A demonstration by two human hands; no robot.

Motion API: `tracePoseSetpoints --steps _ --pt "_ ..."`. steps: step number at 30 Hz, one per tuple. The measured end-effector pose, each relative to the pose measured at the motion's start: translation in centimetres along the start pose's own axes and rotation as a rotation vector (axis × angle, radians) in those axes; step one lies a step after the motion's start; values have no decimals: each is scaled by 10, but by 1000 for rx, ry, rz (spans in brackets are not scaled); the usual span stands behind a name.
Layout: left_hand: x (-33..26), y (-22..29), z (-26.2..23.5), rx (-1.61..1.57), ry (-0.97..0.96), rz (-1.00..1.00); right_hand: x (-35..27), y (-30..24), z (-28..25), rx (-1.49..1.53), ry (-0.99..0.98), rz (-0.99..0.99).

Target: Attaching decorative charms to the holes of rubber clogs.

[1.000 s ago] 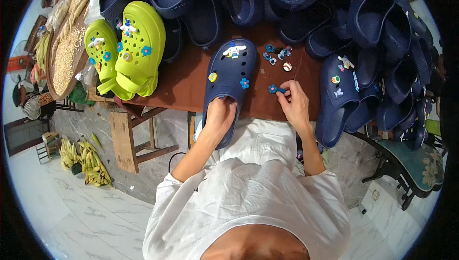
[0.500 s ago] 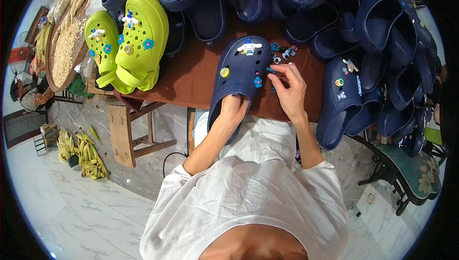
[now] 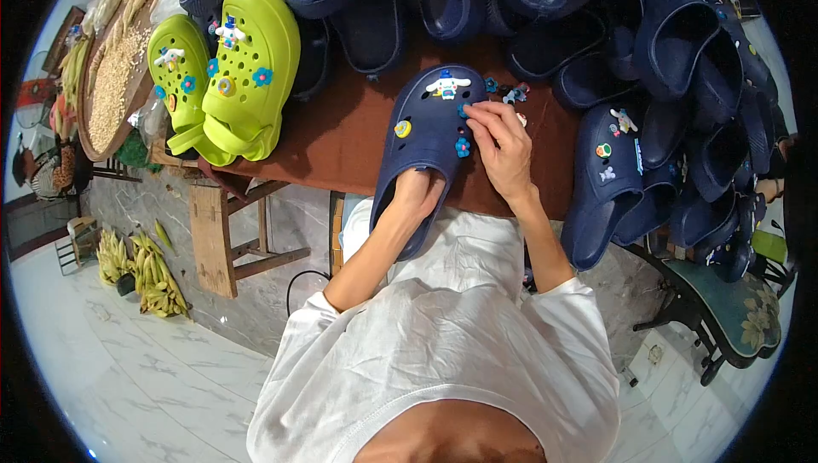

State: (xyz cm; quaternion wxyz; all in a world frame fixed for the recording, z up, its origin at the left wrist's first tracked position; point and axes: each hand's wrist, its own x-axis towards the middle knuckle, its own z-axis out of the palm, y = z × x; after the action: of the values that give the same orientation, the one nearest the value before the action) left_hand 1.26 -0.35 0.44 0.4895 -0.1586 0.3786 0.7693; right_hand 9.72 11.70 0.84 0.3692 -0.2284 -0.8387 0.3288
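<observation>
A navy clog [image 3: 419,139] lies in front of me with its toe pointing away. My left hand [image 3: 414,199] reaches into its opening and holds it from within; the fingertips are hidden under the upper. At the right side of the toe, my right hand [image 3: 504,148] pinches a small blue flower charm [image 3: 463,110] against the holes. On the upper sit a white long-eared character charm [image 3: 447,85], a round yellow charm [image 3: 402,129] and another blue flower [image 3: 463,148]. Several loose charms [image 3: 516,93] lie on the brown cloth just beyond my right fingers.
Lime-green clogs [image 3: 250,71] with charms stand at the left on the brown cloth [image 3: 341,139]. Navy clogs crowd the back and right, one decorated clog [image 3: 607,173] nearest. A wooden stool [image 3: 213,241] is below left, a dark green-topped seat [image 3: 724,301] at the right.
My right hand has moved left from above the cloth to the clog, bringing the blue flower charm against the toe's holes. My left hand stays inside the clog.
</observation>
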Motion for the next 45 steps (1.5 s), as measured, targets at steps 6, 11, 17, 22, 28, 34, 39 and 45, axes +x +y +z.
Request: tracePoseSetpoints --steps 6,11,17,22,28,34,39,45 --pt "0 2 -1 3 -74 -8 8 1 -7 24 -58 39" --pt "5 -4 -10 41 -48 -40 10 0 -9 -20 -87 -13" --pt "2 -6 -17 71 -115 -32 -4 2 -4 -57 -25 -85" --pt "-4 -3 -16 11 -124 -34 -18 3 -2 -110 -38 -150" --pt "-8 -7 -20 -8 -76 -28 -22 0 -5 -112 -81 -146" --pt "-13 -7 -34 11 -69 22 -30 -13 -4 -133 -164 -133" --pt "-12 -5 -31 19 -48 26 -34 -17 -8 -59 -172 -90" --pt "-15 0 -27 40 112 44 -29 16 -32 -97 -21 90"
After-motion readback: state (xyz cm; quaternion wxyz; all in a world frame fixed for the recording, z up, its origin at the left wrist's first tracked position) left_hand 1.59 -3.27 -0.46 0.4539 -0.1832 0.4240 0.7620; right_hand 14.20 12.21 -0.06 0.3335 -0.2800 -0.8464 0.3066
